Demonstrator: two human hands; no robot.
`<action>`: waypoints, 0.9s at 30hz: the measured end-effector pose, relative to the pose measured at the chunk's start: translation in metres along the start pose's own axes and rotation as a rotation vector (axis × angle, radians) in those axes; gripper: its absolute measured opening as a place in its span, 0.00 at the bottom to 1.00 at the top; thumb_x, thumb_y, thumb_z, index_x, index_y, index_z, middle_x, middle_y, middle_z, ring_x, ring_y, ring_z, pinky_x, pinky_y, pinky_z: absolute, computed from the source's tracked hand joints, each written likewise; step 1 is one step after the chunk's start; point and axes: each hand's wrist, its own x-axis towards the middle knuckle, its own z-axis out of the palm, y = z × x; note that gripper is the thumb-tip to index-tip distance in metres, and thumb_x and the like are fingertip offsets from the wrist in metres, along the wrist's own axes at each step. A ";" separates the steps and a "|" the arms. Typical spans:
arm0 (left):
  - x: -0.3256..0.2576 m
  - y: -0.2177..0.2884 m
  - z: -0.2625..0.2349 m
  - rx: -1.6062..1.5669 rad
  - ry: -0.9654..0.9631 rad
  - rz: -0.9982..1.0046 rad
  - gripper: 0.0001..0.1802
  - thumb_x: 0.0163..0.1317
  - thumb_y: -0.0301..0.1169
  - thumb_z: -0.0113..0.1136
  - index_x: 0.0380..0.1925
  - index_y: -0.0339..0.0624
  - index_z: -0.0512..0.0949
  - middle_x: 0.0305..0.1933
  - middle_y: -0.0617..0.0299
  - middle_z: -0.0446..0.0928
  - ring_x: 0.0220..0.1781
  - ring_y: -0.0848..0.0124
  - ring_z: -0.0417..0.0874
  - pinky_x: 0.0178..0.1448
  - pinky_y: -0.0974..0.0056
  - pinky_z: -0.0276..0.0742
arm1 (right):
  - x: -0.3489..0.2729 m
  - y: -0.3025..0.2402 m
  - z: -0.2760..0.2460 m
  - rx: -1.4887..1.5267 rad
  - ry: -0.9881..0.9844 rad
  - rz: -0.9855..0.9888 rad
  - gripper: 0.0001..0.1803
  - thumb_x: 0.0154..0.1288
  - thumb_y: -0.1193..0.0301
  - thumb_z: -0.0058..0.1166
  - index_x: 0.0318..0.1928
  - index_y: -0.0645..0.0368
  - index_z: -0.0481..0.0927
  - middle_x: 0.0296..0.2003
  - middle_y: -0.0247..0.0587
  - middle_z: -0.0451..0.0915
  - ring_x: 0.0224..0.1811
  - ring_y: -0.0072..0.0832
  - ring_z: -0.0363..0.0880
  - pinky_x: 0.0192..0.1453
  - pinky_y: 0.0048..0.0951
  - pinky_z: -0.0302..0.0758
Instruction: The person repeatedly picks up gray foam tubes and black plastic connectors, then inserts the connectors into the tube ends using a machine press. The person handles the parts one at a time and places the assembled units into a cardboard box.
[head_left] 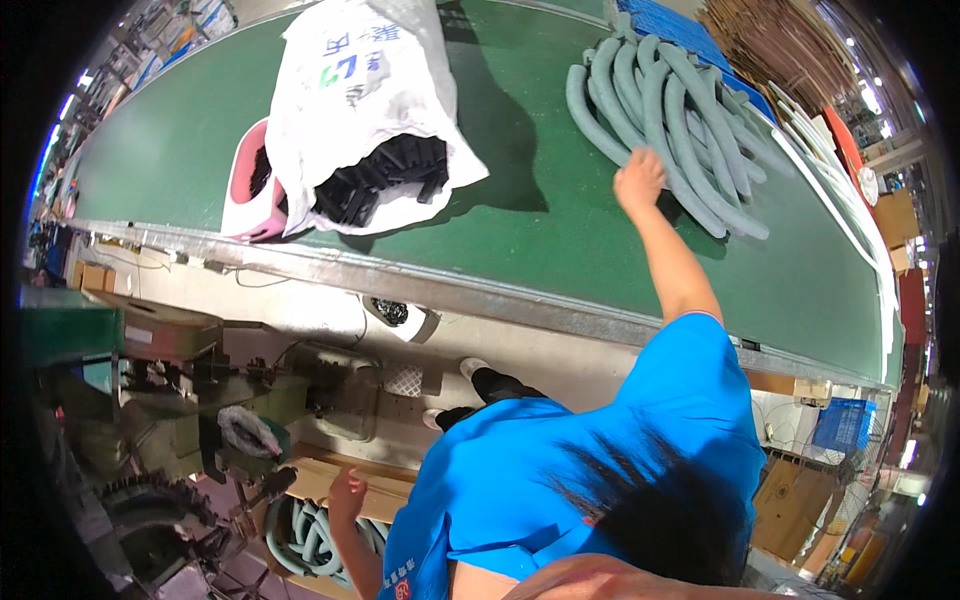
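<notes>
Right of the white sack (360, 100) lying on the green counter (180, 150), a co-worker's hand (640, 180) is reaching onto the grey foam tubes (680, 110). Its fingers are seemingly curling over one, though I cannot tell the grip. The wearer's own hands are not showing. Lifting one tube by its end is probably sparing the bundle.

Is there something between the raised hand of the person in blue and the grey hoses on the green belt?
Nothing visible. The co-worker's raised hand is at the near edge of the grey hoses; the white sack lies apart to its side.
</notes>
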 end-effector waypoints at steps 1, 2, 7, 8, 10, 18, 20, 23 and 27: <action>-0.007 0.016 -0.009 0.020 0.056 -0.008 0.22 0.53 0.30 0.64 0.50 0.43 0.74 0.34 0.53 0.80 0.35 0.61 0.83 0.40 0.59 0.78 | 0.015 0.017 0.006 -0.009 0.052 0.054 0.23 0.54 0.67 0.55 0.51 0.60 0.70 0.55 0.49 0.67 0.57 0.46 0.65 0.59 0.46 0.66; -0.009 0.029 -0.015 0.040 0.111 -0.011 0.21 0.54 0.30 0.63 0.50 0.43 0.74 0.34 0.52 0.80 0.34 0.61 0.83 0.40 0.59 0.78 | 0.026 0.034 0.009 -0.022 0.106 0.112 0.23 0.54 0.67 0.55 0.51 0.60 0.70 0.56 0.49 0.68 0.58 0.46 0.65 0.60 0.46 0.64; 0.010 0.047 -0.008 0.138 -0.032 0.050 0.21 0.54 0.31 0.63 0.50 0.42 0.74 0.34 0.54 0.80 0.33 0.62 0.83 0.40 0.60 0.77 | 0.065 0.100 0.021 0.216 -0.574 0.204 0.32 0.49 0.62 0.60 0.54 0.64 0.69 0.57 0.56 0.71 0.60 0.49 0.68 0.61 0.42 0.66; 0.015 0.061 -0.010 0.181 -0.090 0.083 0.22 0.54 0.31 0.63 0.50 0.42 0.74 0.33 0.54 0.80 0.33 0.63 0.82 0.40 0.61 0.77 | 0.072 0.091 0.006 0.283 -0.690 0.127 0.35 0.48 0.61 0.61 0.55 0.65 0.69 0.57 0.57 0.71 0.60 0.49 0.69 0.61 0.41 0.66; 0.034 0.092 -0.010 -0.040 -0.238 0.074 0.24 0.55 0.33 0.65 0.52 0.41 0.72 0.35 0.56 0.80 0.34 0.70 0.80 0.42 0.66 0.76 | 0.070 0.046 -0.038 0.796 -0.602 0.057 0.38 0.48 0.63 0.63 0.59 0.67 0.67 0.54 0.55 0.74 0.57 0.43 0.72 0.61 0.37 0.68; 0.051 0.344 -0.071 -0.894 -0.065 0.767 0.39 0.59 0.40 0.64 0.65 0.38 0.58 0.57 0.51 0.73 0.61 0.64 0.71 0.63 0.57 0.67 | -0.077 -0.101 -0.180 1.244 -0.453 -0.615 0.29 0.54 0.68 0.57 0.55 0.69 0.67 0.51 0.56 0.71 0.52 0.46 0.72 0.58 0.40 0.70; 0.035 0.370 -0.095 -1.014 0.029 0.861 0.44 0.55 0.46 0.64 0.66 0.38 0.55 0.59 0.49 0.70 0.65 0.61 0.66 0.66 0.55 0.63 | -0.133 -0.119 -0.168 0.859 -0.327 -1.242 0.23 0.49 0.62 0.62 0.42 0.66 0.75 0.48 0.56 0.72 0.50 0.48 0.72 0.52 0.41 0.72; 0.010 0.359 -0.132 -1.133 0.307 0.601 0.42 0.52 0.39 0.63 0.63 0.31 0.57 0.44 0.52 0.73 0.39 0.66 0.78 0.45 0.61 0.75 | -0.176 -0.163 -0.193 1.114 -0.468 -1.520 0.21 0.47 0.61 0.63 0.38 0.63 0.76 0.39 0.50 0.73 0.47 0.43 0.73 0.46 0.40 0.73; -0.054 0.286 -0.150 -1.160 0.462 0.594 0.38 0.45 0.31 0.68 0.55 0.25 0.63 0.25 0.58 0.72 0.20 0.71 0.74 0.24 0.69 0.69 | -0.134 -0.236 -0.177 1.419 -0.797 -1.468 0.05 0.53 0.69 0.54 0.25 0.52 0.81 0.28 0.37 0.80 0.36 0.40 0.77 0.40 0.40 0.74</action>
